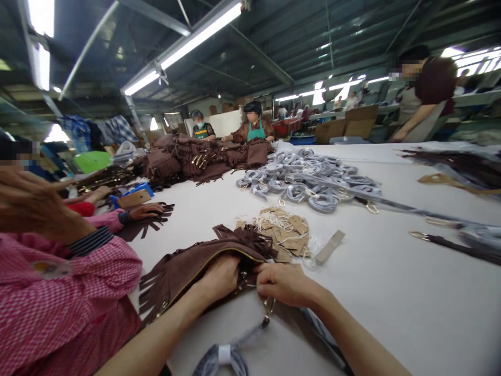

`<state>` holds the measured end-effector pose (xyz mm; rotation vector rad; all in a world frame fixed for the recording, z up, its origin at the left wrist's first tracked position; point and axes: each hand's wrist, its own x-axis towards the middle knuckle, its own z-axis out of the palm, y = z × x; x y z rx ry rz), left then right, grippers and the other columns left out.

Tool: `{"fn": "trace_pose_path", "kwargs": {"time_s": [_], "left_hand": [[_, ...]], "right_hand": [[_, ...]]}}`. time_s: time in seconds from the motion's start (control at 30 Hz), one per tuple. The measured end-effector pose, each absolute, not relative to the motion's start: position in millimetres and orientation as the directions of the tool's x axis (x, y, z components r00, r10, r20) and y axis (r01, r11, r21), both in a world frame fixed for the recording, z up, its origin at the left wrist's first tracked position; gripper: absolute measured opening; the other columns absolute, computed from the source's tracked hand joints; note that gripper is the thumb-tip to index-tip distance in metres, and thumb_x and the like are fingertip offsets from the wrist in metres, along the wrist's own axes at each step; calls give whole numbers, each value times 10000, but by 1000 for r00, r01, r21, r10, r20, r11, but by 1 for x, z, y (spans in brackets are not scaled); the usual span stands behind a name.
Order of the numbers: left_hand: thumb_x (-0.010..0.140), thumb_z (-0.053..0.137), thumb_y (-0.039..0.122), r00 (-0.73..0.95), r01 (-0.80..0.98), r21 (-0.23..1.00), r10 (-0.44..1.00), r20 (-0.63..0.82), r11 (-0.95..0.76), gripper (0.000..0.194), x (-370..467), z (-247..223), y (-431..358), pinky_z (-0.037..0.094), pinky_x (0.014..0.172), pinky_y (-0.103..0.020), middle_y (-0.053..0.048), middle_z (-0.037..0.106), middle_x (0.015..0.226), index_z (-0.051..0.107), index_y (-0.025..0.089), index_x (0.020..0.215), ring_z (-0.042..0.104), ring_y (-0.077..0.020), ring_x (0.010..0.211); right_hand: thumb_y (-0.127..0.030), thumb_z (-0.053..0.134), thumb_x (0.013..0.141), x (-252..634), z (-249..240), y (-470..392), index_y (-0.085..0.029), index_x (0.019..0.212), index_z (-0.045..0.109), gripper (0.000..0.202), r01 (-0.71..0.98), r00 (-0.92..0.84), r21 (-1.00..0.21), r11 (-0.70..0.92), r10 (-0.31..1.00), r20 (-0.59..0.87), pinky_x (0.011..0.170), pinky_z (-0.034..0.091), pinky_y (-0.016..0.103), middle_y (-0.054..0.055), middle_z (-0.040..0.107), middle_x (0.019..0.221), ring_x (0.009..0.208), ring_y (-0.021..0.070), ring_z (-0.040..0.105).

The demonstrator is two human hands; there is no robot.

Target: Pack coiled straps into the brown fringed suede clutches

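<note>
A brown fringed bag (195, 261) lies on the white table with its zipped opening spread. My left hand (221, 277) reaches into that opening; its fingers are hidden inside. At the bag's right end my right hand (284, 283) is closed, its fingers pinched at the edge, and a gold clasp (269, 308) hangs just below it. From the clasp a plastic-wrapped strap runs down to a grey coil (221, 360) with a white band. Tan paper tags (287, 235) with white strings are piled just behind the bag.
Coiled grey straps (309, 177) are heaped behind the tags, beside piled brown bags (203, 156). A person in a pink checked sleeve (102, 277) works close on the left. Dark straps (465, 248) lie at the right. Other people stand farther back.
</note>
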<state>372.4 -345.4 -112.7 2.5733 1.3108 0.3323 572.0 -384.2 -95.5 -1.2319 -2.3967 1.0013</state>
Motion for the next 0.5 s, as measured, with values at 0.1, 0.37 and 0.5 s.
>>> {"fn": "trace_pose_path", "kwargs": {"time_s": [0.1,0.37,0.5], "left_hand": [[791,425,71,625,718,344,778,66,-605,429,373,-110,-342,440,1036,-375,-111,642,1238,632,166,1154,578,-245,1156],[771,444,93,508,789,462,853,-118,-406,500,367,-116,-332,397,1080,-447,-110,593,1330,595,152,1244,542,-290,1220],[713,511,92,510,801,449,844,-165,-396,533,367,-115,-325,447,1024,-440,-98,644,1258,590,175,1234,582,-294,1159]], "right_hand": [[-141,553,765,573,-94,-384,-185,693,724,190,615,-588,-686,389,805,-71,657,365,207,3,690,869,799,138,590],[-193,553,769,574,-99,-381,-209,730,748,199,676,-488,-677,290,865,-116,555,325,202,-14,687,710,695,128,594],[-187,545,761,571,-99,-383,-215,723,746,207,723,-430,-638,264,895,-118,526,303,209,-6,703,714,671,138,602]]}}
